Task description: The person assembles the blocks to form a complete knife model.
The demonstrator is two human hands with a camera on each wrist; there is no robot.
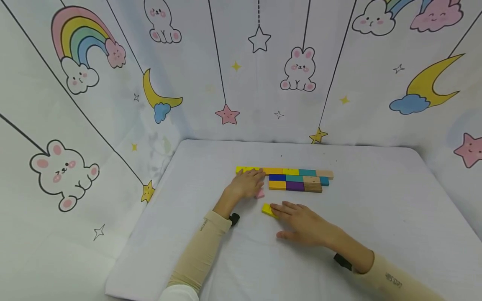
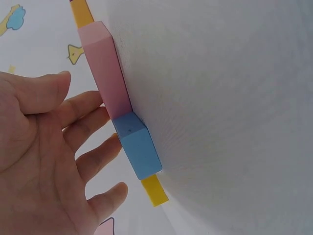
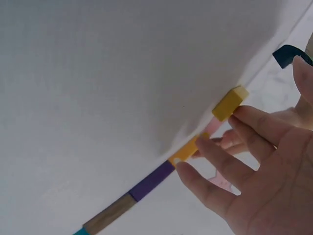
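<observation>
My left hand (image 1: 246,184) lies over the left end of the block rows, its fingers spread and slightly bent. In the left wrist view its fingertips touch the edges of a pink wooden block (image 2: 106,73) and a light blue block (image 2: 141,149), which stand end to end. In the head view the hand hides most of these two. Nearer the front, my right hand (image 1: 306,223) reaches out with straight fingers, and its fingertips rest on a yellow block (image 3: 229,104) lying apart from the rows. The thumb is spread away from that block.
Beyond the hands, a long back row includes a teal block (image 1: 307,172) and a tan block (image 1: 324,174). In front of it are shorter rows with a dark blue block (image 1: 277,177), a purple block (image 1: 295,186) and a brown block (image 1: 313,187). A white cloth covers the table (image 1: 376,200).
</observation>
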